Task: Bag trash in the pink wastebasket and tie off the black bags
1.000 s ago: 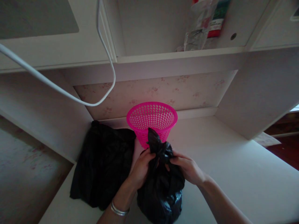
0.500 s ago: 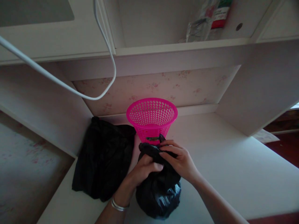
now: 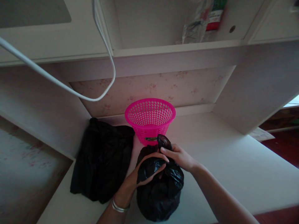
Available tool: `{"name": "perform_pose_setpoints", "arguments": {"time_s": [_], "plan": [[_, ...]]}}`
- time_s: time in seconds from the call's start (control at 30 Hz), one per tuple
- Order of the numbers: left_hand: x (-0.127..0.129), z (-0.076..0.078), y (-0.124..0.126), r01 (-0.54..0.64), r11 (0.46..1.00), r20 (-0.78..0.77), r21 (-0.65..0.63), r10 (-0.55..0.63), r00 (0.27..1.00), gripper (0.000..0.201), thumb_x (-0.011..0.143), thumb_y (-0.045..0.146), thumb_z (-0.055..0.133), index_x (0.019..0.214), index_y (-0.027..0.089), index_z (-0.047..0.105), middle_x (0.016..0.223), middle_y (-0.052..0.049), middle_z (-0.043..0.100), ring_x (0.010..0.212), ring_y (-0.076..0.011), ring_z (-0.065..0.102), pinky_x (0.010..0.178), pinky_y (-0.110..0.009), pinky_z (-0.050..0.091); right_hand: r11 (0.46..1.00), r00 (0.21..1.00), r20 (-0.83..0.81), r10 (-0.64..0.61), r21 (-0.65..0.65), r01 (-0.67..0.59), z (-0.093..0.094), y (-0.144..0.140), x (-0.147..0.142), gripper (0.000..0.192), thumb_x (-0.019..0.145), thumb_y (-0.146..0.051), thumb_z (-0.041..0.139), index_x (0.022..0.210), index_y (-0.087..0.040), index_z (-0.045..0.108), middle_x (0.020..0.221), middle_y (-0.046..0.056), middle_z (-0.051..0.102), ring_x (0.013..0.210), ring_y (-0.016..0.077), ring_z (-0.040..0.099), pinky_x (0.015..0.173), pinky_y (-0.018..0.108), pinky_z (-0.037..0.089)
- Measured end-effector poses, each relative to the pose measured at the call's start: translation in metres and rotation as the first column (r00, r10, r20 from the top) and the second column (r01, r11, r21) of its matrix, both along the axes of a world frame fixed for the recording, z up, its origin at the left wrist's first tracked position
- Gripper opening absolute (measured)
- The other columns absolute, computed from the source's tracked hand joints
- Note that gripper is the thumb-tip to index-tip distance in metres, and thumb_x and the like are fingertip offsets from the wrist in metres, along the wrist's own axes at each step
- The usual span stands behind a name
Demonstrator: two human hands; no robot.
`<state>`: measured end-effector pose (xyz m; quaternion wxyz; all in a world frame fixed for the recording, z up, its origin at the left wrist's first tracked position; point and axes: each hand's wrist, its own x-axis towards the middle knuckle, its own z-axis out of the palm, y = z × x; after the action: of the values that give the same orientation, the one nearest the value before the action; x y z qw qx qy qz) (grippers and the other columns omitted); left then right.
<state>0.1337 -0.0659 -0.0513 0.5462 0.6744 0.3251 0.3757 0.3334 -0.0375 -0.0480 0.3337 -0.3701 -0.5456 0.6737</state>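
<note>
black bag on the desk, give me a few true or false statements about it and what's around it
1. Both hands are on the filled black bag. True: the left hand and the right hand grip its gathered top.
2. The pink basket stands behind that bag. True.
3. The pink basket is lined with a black bag. False: its mesh shows bare.
4. A second black bag lies to the right of the hands. False: it lies to their left, against the side panel.
5. A white cable hangs above the desk. True.
</note>
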Motion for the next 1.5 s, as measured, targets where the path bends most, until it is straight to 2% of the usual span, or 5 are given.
{"name": "perform_pose_setpoints", "arguments": {"time_s": [0.33, 0.8, 0.97, 1.23, 1.5], "plan": [[-0.008, 0.016, -0.006, 0.025, 0.998, -0.003, -0.05, -0.025, 1.0, 0.008, 0.083, 0.026, 0.078, 0.089, 0.023, 0.083, 0.089, -0.005, 0.079, 0.085, -0.0244, 0.072, 0.089, -0.039, 0.057, 0.921, 0.927, -0.065, -0.37, 0.101, 0.375, 0.011, 0.004, 0.0, 0.061, 0.081, -0.076, 0.073, 0.075, -0.016, 0.065, 0.067, -0.001, 0.056, 0.058, 0.0105, 0.043, 0.053, 0.026, 0.032], [0.001, -0.005, -0.005, 0.067, 0.982, 0.127, -0.177, -0.045, 0.991, 0.02, 0.087, 0.041, 0.079, 0.092, 0.022, 0.078, 0.077, -0.002, 0.069, 0.058, -0.0161, 0.062, 0.059, -0.033, 0.053, 0.986, 0.925, -0.345, -0.159, -0.102, 0.132, 0.035, -0.019, 0.007, 0.067, 0.075, -0.082, 0.073, 0.084, -0.016, 0.073, 0.062, 0.003, 0.067, 0.049, 0.0143, 0.059, 0.049, 0.026, 0.045], [0.0, -0.007, -0.006, -0.089, 0.983, 0.154, -0.159, 0.114, 0.982, 0.021, 0.084, 0.04, 0.085, 0.081, 0.021, 0.077, 0.085, -0.003, 0.072, 0.081, -0.0184, 0.064, 0.08, -0.032, 0.053, 0.984, 0.94, -0.305, -0.15, -0.136, 0.113, 0.035, -0.022, 0.005, 0.067, 0.081, -0.079, 0.069, 0.085, -0.013, 0.078, 0.058, 0.006, 0.068, 0.051, 0.0152, 0.062, 0.05, 0.025, 0.05], [0.012, -0.024, -0.001, -0.311, 0.883, 0.289, -0.352, 0.418, 0.861, 0.047, 0.083, 0.063, 0.079, 0.104, 0.026, 0.059, 0.062, 0.011, 0.055, 0.047, -0.0096, 0.048, 0.048, -0.021, 0.039, 0.991, 0.992, -0.081, -0.093, 0.089, 0.101, 0.028, -0.046, -0.008, 0.043, 0.087, -0.048, 0.08, 0.114, -0.019, 0.065, 0.077, 0.001, 0.073, 0.061, 0.0115, 0.06, 0.054, 0.022, 0.046], [0.006, -0.011, 0.002, -0.407, 0.909, 0.147, -0.084, 0.416, 0.898, 0.029, 0.09, 0.049, 0.076, 0.098, 0.021, 0.076, 0.102, -0.005, 0.074, 0.102, -0.0237, 0.07, 0.101, -0.037, 0.053, 0.824, 0.864, 0.362, -0.35, 0.557, 0.1, 0.013, -0.039, -0.018, 0.017, 0.088, -0.027, 0.075, 0.087, -0.023, 0.059, 0.078, 0.001, 0.073, 0.069, 0.0179, 0.067, 0.064, 0.029, 0.05]]}}
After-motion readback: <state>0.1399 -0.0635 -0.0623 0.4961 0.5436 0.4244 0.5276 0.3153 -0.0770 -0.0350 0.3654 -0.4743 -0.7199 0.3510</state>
